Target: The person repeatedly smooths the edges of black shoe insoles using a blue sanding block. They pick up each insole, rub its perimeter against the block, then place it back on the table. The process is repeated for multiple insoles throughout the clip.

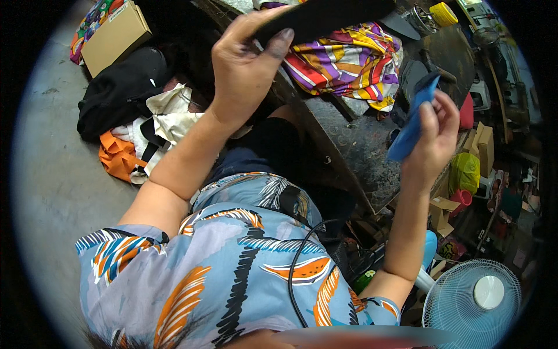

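At the top of the view my left hand is closed on a long, flat black piece, the thumb pressed on its edge. The piece looks like a shoe sole or insole, though its far end runs out of view. Over the right side of the bench my right hand grips a thin, bent blue piece between thumb and fingers. Its material is hard to tell. Below and between the hands lies a crumpled multicoloured cloth on the worn dark bench.
Dark flat pieces lie on the bench beside the cloth. To the left, a black bag, orange cloth and a cardboard box are piled. A fan stands at lower right; a black cable crosses my shirt.
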`<state>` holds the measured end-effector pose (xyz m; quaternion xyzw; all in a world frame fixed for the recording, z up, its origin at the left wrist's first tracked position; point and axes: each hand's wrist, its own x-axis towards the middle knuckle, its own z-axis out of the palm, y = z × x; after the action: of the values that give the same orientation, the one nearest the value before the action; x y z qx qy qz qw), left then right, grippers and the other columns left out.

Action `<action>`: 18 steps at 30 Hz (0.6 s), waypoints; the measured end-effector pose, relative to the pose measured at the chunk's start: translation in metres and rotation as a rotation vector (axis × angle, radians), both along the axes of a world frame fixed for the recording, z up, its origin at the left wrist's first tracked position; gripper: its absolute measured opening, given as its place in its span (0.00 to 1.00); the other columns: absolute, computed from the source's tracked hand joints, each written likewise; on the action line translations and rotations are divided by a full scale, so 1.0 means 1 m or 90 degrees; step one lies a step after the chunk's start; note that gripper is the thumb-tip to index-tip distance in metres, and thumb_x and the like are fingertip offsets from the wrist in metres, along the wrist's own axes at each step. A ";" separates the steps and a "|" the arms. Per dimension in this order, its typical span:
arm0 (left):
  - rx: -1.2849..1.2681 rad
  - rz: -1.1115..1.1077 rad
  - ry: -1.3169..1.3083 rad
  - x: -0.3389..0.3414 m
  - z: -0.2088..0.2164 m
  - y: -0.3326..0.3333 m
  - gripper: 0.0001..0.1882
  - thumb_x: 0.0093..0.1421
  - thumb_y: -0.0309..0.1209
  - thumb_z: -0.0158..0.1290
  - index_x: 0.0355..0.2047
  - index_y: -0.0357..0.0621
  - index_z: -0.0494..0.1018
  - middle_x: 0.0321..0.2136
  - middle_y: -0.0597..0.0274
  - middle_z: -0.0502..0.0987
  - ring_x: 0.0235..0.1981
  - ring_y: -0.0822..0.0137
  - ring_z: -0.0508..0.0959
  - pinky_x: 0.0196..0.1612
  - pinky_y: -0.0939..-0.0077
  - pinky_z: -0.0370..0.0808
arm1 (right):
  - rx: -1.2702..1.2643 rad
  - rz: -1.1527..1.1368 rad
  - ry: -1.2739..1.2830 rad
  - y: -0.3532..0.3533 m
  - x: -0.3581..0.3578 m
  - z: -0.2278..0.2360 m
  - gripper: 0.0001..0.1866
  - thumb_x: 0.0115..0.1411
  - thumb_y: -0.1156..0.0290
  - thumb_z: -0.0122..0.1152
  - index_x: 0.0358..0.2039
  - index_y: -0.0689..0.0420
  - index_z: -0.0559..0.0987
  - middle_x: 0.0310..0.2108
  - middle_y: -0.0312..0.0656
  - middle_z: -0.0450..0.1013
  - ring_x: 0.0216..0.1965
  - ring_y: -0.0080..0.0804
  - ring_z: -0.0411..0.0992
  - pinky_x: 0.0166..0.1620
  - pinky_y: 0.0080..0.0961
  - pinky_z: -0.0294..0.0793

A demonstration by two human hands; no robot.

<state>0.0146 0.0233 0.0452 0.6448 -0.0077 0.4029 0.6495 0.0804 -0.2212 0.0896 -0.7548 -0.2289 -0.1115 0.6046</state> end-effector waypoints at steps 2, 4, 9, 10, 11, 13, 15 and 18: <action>0.556 0.196 -0.050 0.007 0.004 0.005 0.16 0.48 0.21 0.57 0.40 0.45 0.78 0.41 0.54 0.78 0.39 0.63 0.79 0.41 0.72 0.77 | 0.165 0.026 0.150 0.014 0.031 0.001 0.16 0.63 0.71 0.54 0.50 0.61 0.68 0.36 0.38 0.71 0.35 0.22 0.71 0.40 0.20 0.74; 0.723 0.149 0.050 0.008 -0.004 -0.005 0.19 0.41 0.21 0.56 0.37 0.48 0.77 0.42 0.58 0.77 0.40 0.57 0.78 0.42 0.72 0.76 | 0.249 0.064 0.217 0.035 0.059 -0.010 0.14 0.63 0.72 0.53 0.48 0.60 0.68 0.36 0.39 0.71 0.36 0.23 0.71 0.40 0.19 0.75; 0.845 -0.042 0.139 -0.003 -0.019 -0.001 0.11 0.43 0.26 0.56 0.31 0.47 0.74 0.34 0.62 0.78 0.37 0.62 0.78 0.39 0.72 0.77 | 0.296 -0.004 0.324 0.077 0.099 -0.065 0.12 0.64 0.72 0.51 0.48 0.58 0.68 0.37 0.38 0.72 0.36 0.24 0.71 0.42 0.21 0.74; 0.836 -0.058 0.149 -0.008 -0.018 0.009 0.11 0.43 0.26 0.57 0.31 0.47 0.74 0.33 0.62 0.78 0.37 0.62 0.78 0.39 0.72 0.77 | 0.294 0.041 0.296 0.074 0.101 -0.072 0.12 0.64 0.72 0.51 0.48 0.58 0.68 0.37 0.38 0.72 0.36 0.24 0.71 0.42 0.21 0.74; 0.811 -0.125 0.150 -0.014 -0.017 0.017 0.13 0.42 0.25 0.57 0.31 0.47 0.75 0.29 0.61 0.78 0.37 0.62 0.79 0.38 0.71 0.76 | 0.285 0.049 0.300 0.072 0.104 -0.076 0.12 0.64 0.72 0.51 0.48 0.58 0.68 0.38 0.38 0.72 0.36 0.23 0.71 0.42 0.20 0.74; 0.743 -0.246 0.159 -0.022 -0.012 0.028 0.16 0.40 0.23 0.57 0.34 0.47 0.76 0.28 0.59 0.78 0.34 0.59 0.79 0.37 0.70 0.76 | 0.297 0.057 0.289 0.068 0.107 -0.082 0.12 0.64 0.72 0.51 0.48 0.59 0.68 0.38 0.38 0.72 0.37 0.23 0.71 0.42 0.21 0.74; 0.550 -0.306 0.171 -0.023 -0.008 0.036 0.18 0.45 0.22 0.57 0.39 0.44 0.76 0.31 0.58 0.79 0.35 0.59 0.80 0.39 0.70 0.76 | 0.317 0.070 0.289 0.065 0.106 -0.083 0.13 0.64 0.73 0.51 0.48 0.59 0.68 0.38 0.38 0.72 0.37 0.23 0.72 0.42 0.21 0.75; 0.068 -0.303 0.145 -0.011 -0.009 0.039 0.17 0.58 0.27 0.54 0.48 0.37 0.70 0.36 0.62 0.77 0.35 0.75 0.77 0.39 0.77 0.76 | 0.329 0.071 0.317 0.064 0.108 -0.075 0.13 0.64 0.73 0.52 0.48 0.59 0.68 0.38 0.38 0.72 0.37 0.24 0.73 0.43 0.22 0.75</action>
<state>0.0031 0.0625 0.0366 0.6993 -0.1070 0.1626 0.6878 0.1880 -0.1577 0.0151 -0.5675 -0.0793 0.0549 0.8177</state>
